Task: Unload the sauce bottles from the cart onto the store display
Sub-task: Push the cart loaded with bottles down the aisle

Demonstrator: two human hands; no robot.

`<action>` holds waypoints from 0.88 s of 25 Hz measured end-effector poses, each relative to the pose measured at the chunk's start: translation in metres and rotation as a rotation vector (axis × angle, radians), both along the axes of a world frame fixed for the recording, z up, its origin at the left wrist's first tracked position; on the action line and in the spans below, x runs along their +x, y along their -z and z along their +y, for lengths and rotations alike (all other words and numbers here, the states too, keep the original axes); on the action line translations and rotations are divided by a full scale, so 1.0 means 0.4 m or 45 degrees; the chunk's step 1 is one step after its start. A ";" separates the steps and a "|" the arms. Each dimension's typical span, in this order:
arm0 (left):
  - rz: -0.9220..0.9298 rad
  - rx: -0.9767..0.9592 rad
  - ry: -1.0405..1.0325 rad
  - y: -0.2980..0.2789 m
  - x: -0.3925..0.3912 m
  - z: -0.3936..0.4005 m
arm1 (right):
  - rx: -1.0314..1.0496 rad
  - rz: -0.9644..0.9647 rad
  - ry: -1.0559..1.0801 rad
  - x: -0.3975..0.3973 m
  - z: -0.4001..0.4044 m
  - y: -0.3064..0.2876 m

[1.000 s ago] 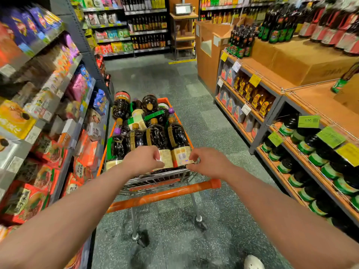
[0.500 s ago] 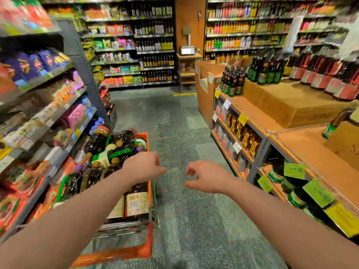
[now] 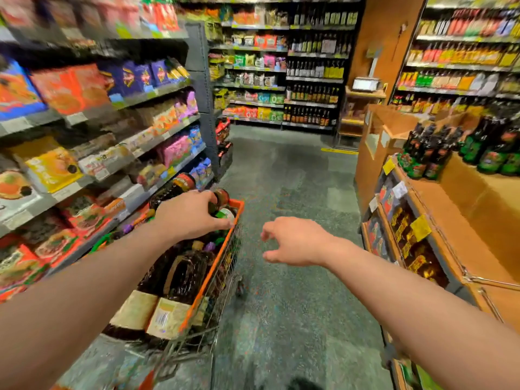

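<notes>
The left hand [image 3: 189, 215] reaches into the cart [image 3: 222, 260], fingers curled over a bottle [image 3: 222, 199] top among the packed bottles. The right hand [image 3: 295, 240] hovers over the floor [image 3: 295, 170], fingers loosely spread, holding nothing. Snack shelves [image 3: 112, 153] crowd the cart's left; the display [image 3: 455, 220] stands right.

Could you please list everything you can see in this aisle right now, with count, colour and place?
Cart: one, wire basket with orange rim, lower left of centre.
Sauce bottles: several, dark with cream labels, packed in the cart; exact count unclear.
Store display: one, orange-brown wood, right side.
Display bottles: many, dark with green labels, on the display top.
Snack shelves: grey, left side, packets in orange, purple, pink, yellow.
Back shelves: far end, bottles and packets, too blurred to count.
Floor: grey-green, centre.
Left hand: over the bottle tops at the cart's far end; grip unclear.
Right hand: in the air over the floor, fingers loosely curled, holding nothing.
</notes>
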State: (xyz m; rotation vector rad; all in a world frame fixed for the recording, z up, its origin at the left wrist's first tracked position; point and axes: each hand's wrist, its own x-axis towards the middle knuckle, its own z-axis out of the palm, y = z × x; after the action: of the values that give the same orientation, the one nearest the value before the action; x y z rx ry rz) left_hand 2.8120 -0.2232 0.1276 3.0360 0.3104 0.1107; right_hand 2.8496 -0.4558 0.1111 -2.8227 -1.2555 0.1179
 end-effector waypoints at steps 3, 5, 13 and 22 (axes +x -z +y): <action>0.053 -0.016 -0.053 0.002 0.132 0.034 | 0.001 0.009 -0.058 0.156 0.050 -0.007; 0.048 -0.039 -0.075 0.011 0.243 0.037 | 0.012 0.060 -0.064 0.268 0.070 -0.013; 0.170 0.015 -0.171 0.065 0.613 0.024 | -0.024 0.209 -0.206 0.698 0.118 -0.001; 0.227 0.038 -0.431 0.066 0.903 0.118 | -0.138 0.236 -0.635 1.187 0.279 0.008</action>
State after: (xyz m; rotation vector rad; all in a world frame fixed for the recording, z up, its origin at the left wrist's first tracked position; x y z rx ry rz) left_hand 3.1733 -0.1760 0.1012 2.9961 0.8416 -0.1355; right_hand 3.3243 -0.3441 0.1079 -2.4371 -1.9176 0.4646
